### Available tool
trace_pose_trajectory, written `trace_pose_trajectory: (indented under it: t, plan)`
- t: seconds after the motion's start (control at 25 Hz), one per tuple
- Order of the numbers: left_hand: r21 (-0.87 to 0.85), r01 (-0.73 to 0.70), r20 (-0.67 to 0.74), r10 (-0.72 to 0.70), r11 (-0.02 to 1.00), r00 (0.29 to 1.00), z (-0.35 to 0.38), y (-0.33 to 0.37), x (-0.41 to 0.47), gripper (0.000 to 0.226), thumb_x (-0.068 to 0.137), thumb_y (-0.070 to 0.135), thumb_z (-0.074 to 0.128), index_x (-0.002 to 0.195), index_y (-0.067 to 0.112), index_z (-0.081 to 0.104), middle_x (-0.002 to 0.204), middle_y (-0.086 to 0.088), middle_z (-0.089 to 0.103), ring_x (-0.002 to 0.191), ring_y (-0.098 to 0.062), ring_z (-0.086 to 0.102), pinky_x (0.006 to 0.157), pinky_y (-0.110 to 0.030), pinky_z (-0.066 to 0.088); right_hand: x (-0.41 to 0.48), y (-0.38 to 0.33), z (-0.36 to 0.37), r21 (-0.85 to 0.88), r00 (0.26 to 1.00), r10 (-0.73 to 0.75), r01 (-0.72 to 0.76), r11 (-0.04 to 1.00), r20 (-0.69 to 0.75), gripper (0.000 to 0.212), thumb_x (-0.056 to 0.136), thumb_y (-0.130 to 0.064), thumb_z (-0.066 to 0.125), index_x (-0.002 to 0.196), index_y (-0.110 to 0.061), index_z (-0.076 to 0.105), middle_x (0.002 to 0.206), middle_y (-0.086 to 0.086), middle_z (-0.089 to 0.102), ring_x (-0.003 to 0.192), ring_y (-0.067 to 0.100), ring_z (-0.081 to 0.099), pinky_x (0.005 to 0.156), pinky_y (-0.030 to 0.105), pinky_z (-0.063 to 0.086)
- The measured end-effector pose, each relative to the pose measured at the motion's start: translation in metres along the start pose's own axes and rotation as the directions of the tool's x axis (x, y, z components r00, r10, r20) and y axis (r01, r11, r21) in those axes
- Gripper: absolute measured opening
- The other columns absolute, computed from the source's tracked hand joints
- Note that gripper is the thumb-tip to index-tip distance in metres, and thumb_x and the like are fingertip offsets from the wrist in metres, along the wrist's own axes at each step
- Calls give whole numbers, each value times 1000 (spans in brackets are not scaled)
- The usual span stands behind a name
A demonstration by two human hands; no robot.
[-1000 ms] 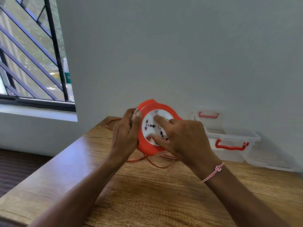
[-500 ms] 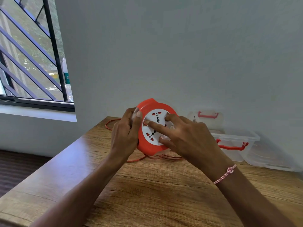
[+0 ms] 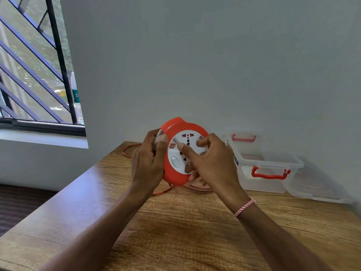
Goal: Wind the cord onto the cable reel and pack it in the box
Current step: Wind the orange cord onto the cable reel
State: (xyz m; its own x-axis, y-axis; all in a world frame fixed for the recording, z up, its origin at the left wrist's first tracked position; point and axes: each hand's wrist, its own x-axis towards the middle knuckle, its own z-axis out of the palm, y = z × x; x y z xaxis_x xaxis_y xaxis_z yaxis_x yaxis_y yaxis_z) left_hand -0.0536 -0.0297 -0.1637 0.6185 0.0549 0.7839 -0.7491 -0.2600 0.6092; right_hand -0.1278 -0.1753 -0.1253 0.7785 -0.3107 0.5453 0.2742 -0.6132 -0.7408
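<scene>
left hand [image 3: 148,163]: clamped on the left rim of the cable reel [image 3: 176,132], thumb on the front, fingers wrapped behind; forearm angled up from lower left.
right hand [image 3: 213,163]: fingertips pressed on the white socket face [image 3: 187,141], fingers bent, not closed around anything; looked like turning the face to wind.
reel place: held upright in the air over the far half of the bench [image 3: 175,231], just left of the box [image 3: 267,171].
cord [image 3: 162,191]: loose orange loops on the bench under and behind the reel, toward the far left corner; not fully wound.
box: clear, red handles, at the far right edge by the wall.
risk: slack loops might snag or kink going in; fingertips could slip off the smooth face.
</scene>
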Motion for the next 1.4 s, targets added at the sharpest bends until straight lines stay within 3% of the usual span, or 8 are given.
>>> trace_pose_trajectory:
  t: [0.16, 0.32, 0.56, 0.68, 0.8, 0.88, 1.08, 1.4]
  plan:
    - [-47, 67, 7, -67, 997, 998, -6, -2, 5, 21, 102, 60, 39, 110, 51, 56, 101, 22, 73, 78, -10, 77, 63, -49, 66, 8, 15, -25, -557, 732, -663, 619, 554, 155, 61, 83, -55, 78, 132, -24, 58, 111, 4, 73, 81, 21, 75, 58, 27, 58]
    - [-16, 59, 26, -58, 998, 998, -9, -1, 6, 29, 102, 61, 39, 119, 44, 56, 104, 23, 72, 78, -7, 78, 62, -46, 67, 9, 22, -24, -690, 632, -675, 680, 248, 381, 78, 83, -48, 80, 152, -28, 48, 121, 18, 71, 93, 35, 76, 56, 41, 62]
    - [39, -29, -14, 30, 999, 999, -3, -1, 3, 32, 105, 62, 35, 118, 40, 55, 98, 21, 70, 79, -8, 75, 62, -37, 65, 3, 8, -5, -591, 812, -583, 489, 641, 39, 68, 84, -68, 67, 131, -19, 64, 98, 7, 79, 72, 25, 76, 61, 33, 63]
    - [48, -52, -18, 53, 998, 998, -1, 0, 1, 42, 102, 69, 33, 123, 39, 54, 93, 32, 71, 80, 1, 75, 62, -21, 62, -2, 0, 8, -102, 996, -76, 71, 992, -44, 60, 82, -69, 68, 117, -22, 57, 95, 1, 78, 63, 15, 76, 50, 27, 61]
    - [15, -9, -28, 9, 1000, 1000, -3, -5, 2, 41, 103, 64, 38, 123, 33, 57, 88, 23, 74, 76, -2, 76, 59, -31, 65, 0, 1, -2, 264, 980, 139, -173, 949, 144, 47, 89, -54, 73, 116, -21, 55, 68, 2, 77, 48, 15, 72, 40, 24, 53]
    - [-14, 25, -25, -25, 1000, 999, -4, -7, 4, 37, 104, 60, 39, 120, 33, 59, 94, 20, 74, 76, -5, 77, 58, -36, 66, 3, 8, -16, -112, 977, -199, 207, 972, 77, 43, 89, -50, 74, 119, -22, 60, 78, -1, 79, 56, 13, 74, 50, 26, 60]
    - [-36, 70, -9, -71, 997, 997, -8, -5, 7, 27, 101, 60, 40, 116, 44, 56, 97, 29, 73, 78, -5, 77, 61, -33, 66, 10, 24, -25, -664, 632, -716, 675, 320, 297, 69, 80, -43, 85, 142, -25, 58, 124, 14, 71, 87, 34, 77, 56, 39, 62]
    - [32, 36, -12, -36, 999, 999, -2, -8, 2, 37, 102, 61, 40, 121, 35, 57, 89, 13, 75, 76, -7, 77, 61, -42, 66, 5, 23, -3, -650, 756, -628, 573, 498, 185, 68, 87, -62, 70, 143, -26, 59, 106, 8, 80, 77, 25, 77, 65, 34, 62]
